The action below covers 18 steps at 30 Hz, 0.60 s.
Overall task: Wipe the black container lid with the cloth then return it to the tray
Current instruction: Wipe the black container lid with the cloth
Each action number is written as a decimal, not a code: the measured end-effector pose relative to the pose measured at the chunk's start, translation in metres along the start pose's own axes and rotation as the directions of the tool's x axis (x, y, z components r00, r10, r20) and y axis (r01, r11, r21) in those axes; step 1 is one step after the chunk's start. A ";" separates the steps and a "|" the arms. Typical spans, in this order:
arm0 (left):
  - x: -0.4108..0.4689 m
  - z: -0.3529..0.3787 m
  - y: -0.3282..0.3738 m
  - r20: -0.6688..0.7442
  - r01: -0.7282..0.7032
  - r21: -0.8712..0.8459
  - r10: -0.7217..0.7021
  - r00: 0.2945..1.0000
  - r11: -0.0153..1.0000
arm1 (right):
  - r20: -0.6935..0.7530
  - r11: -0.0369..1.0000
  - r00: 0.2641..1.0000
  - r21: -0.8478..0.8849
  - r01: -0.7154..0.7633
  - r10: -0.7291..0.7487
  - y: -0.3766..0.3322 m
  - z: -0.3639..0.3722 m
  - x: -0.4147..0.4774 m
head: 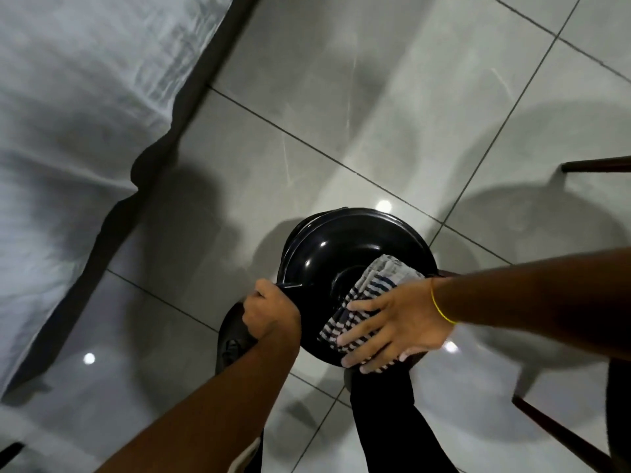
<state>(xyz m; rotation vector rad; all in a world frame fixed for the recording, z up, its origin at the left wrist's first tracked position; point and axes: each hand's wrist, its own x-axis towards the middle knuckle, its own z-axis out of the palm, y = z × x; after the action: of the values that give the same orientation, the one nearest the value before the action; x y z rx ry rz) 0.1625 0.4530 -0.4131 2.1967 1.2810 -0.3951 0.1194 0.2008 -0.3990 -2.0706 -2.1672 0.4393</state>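
The round glossy black container lid (341,254) is held above the tiled floor, in front of my legs. My left hand (269,312) grips its left rim, fingers curled around the edge. A striped blue, black and white cloth (372,295) lies across the lid's right part. My right hand (399,326) presses flat on the cloth with fingers spread, a thin yellow band on its wrist. No tray is in view.
A table covered with a white cloth (68,114) fills the left side, its edge running diagonally. Dark wooden chair parts (566,435) stand at the right. My dark shoe (232,339) and trouser leg (392,421) are below the lid on the grey tile floor.
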 end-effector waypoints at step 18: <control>0.000 -0.003 -0.001 0.078 -0.030 -0.008 0.030 0.996 1.000 | -0.023 -0.387 -0.440 0.436 -0.813 0.898 0.010 -0.024 0.066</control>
<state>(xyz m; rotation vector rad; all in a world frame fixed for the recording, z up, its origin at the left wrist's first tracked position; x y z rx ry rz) 0.1615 0.4556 -0.4111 2.1703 1.2044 -0.4592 0.1312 0.2694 -0.3864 -2.8155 0.6428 0.1908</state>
